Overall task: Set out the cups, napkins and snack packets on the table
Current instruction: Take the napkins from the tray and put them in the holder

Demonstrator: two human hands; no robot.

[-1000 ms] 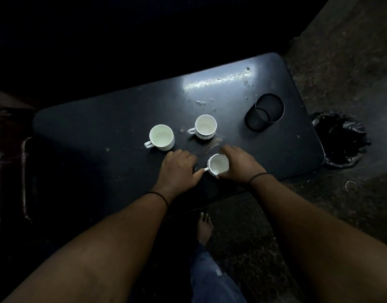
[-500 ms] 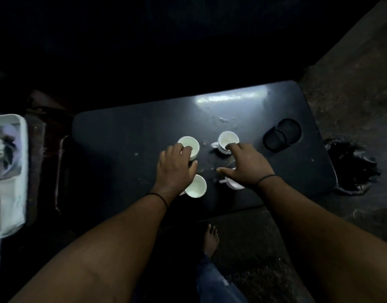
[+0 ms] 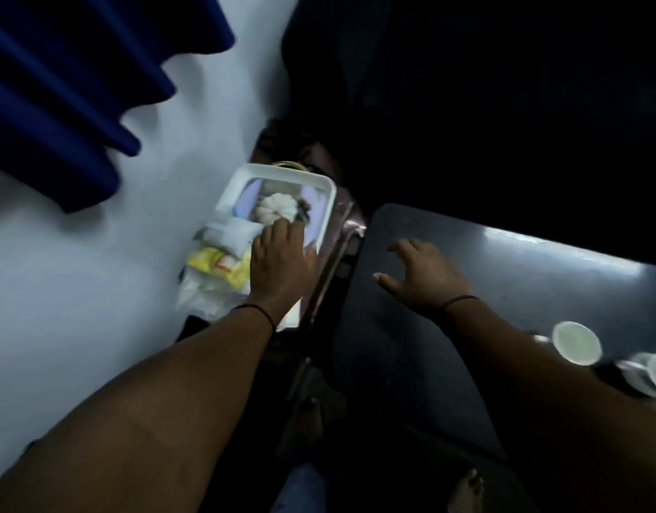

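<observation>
A white tray (image 3: 328,190) sits left of the dark table (image 3: 504,261). It holds a white pleated piece (image 3: 274,209), pale folded napkins (image 3: 233,235), a yellow snack packet (image 3: 219,266) and clear wrapping (image 3: 204,296). My left hand (image 3: 280,262) reaches into the tray, fingertips at the white pleated piece; the blur hides whether it grips anything. My right hand (image 3: 419,274) hovers above the table's left end with fingers spread and holds nothing. White cups (image 3: 576,342) stand at the right edge of the view.
A pale wall (image 3: 78,272) and a dark blue curtain (image 3: 67,90) fill the left side. A reddish-brown chair frame (image 3: 333,253) stands between tray and table. My bare foot (image 3: 467,490) is on the dark floor below.
My view has swung left from the cups to the tray. Both hands left the cups: the left reached into the tray, the right moved to the table's left end.
</observation>
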